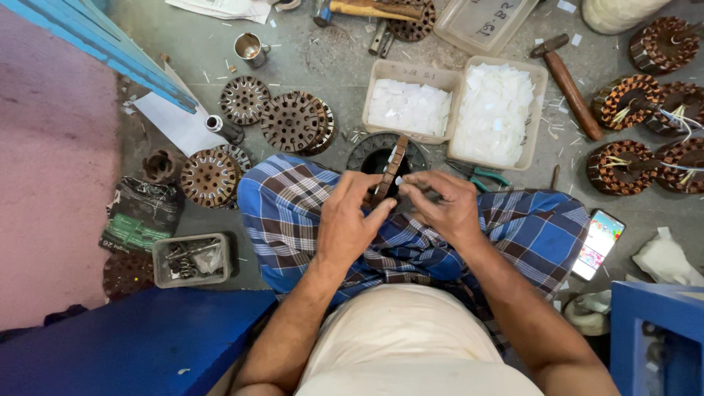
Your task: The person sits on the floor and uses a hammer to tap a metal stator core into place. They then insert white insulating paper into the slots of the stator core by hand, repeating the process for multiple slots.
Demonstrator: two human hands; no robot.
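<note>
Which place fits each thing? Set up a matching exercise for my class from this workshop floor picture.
Things:
1. hammer
2. phone
3. metal cup
4. slotted ring

Places:
A. top left, past the bare cores
B. held between left hand and right hand
C. right of the white-slip trays
D. beside the person's right knee

Pairs: 1-C, 2-D, 3-A, 4-B

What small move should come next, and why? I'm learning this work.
Probably push the white slip into a slot of the core. The left hand holds the core on edge over the lap, and the right hand pinches the slip right at its rim, not yet seated.
</note>
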